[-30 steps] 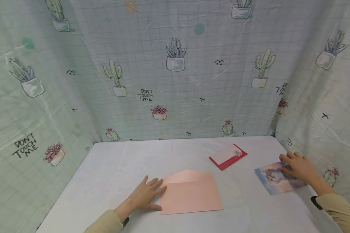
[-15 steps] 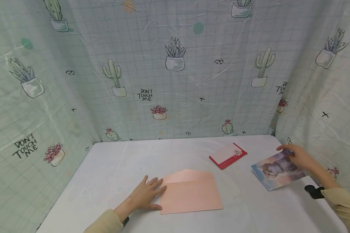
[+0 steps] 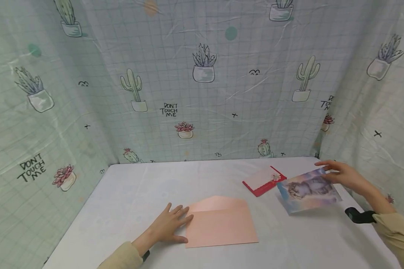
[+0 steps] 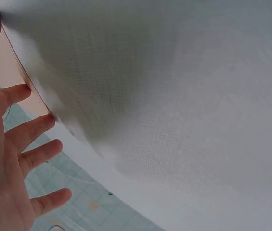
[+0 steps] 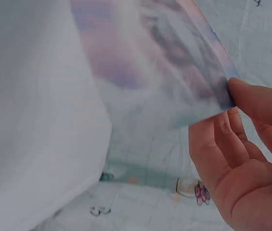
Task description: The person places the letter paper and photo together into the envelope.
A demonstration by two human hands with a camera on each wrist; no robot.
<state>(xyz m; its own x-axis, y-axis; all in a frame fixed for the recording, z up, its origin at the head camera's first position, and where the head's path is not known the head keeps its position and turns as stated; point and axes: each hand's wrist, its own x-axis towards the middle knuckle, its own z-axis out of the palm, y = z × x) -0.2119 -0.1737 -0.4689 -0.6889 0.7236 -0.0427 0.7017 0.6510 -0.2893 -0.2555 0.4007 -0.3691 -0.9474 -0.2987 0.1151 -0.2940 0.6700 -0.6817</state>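
A pink envelope [image 3: 222,228] lies on the white table with its flap raised toward the back. My left hand [image 3: 170,225] rests at its left edge, fingers spread and straight; in the left wrist view the thumb and two fingertips touch that edge [image 4: 18,62]. My right hand [image 3: 346,179] pinches a card [image 3: 308,190] with a cat picture on blue and pink by its far right corner. The card is tilted up over the table at the right. In the right wrist view the thumb [image 5: 258,98] presses the card's corner, with the fingers behind it.
A red and pale pink card [image 3: 264,182] with a small flower lies behind the envelope, its right corner close to the cat card in the head view. Curtains [image 3: 202,101] printed with cacti stand around the back and sides of the white table [image 3: 138,190].
My right hand has picked the cat card up off the table and moved it left, toward the red card. My left hand has stayed on the envelope's edge.
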